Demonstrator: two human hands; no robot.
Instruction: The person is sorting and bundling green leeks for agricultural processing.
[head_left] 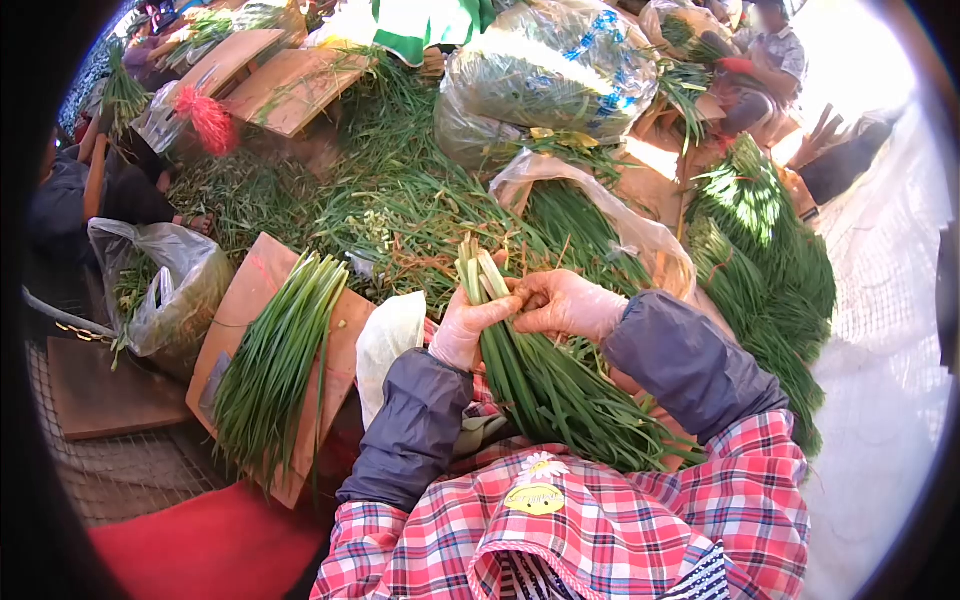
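Observation:
My left hand, in a thin clear glove, is closed around a bunch of garlic chives. The pale stem ends point up and away from me, and the green leaves trail toward my lap on the right. Beside the stems, my right hand, gloved too, has its fingers pinched together close to my left thumb. What lies between those fingertips is hidden. Left of me, another bunch of chives rests on a reddish wooden board.
An open clear bag of chives lies ahead. Loose leaves cover the ground. Stacked chive bundles stand at right. A big stuffed plastic bag sits farther back, another bag at left. Other people sit at both sides.

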